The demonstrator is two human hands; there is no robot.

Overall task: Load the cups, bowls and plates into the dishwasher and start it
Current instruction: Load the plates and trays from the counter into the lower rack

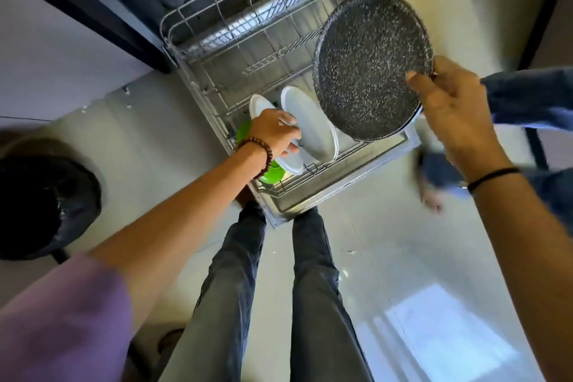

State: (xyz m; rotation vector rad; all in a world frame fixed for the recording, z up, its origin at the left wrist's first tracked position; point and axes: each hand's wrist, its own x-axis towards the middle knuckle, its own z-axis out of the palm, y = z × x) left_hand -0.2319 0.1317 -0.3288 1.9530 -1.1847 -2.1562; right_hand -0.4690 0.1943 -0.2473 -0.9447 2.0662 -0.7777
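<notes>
The dishwasher's lower rack [198, 77] is pulled out over the open door [344, 183]. Two white plates stand on edge in it: a large one [313, 127] and a smaller one [259, 104] to its left. My left hand [276, 133] grips the smaller white plate at its rim. A green dish [273, 172] sits beside it, partly hidden by my wrist. My right hand [449, 105] pinches the edge of a dark speckled plate [369, 65], held tilted above the rack's right side.
A black bin [43, 205] with a dark liner stands on the floor at the left. My legs stand right in front of the door's edge. Another person's blurred hand and blue sleeve [440, 183] are on the right. Pale floor tiles lie all around.
</notes>
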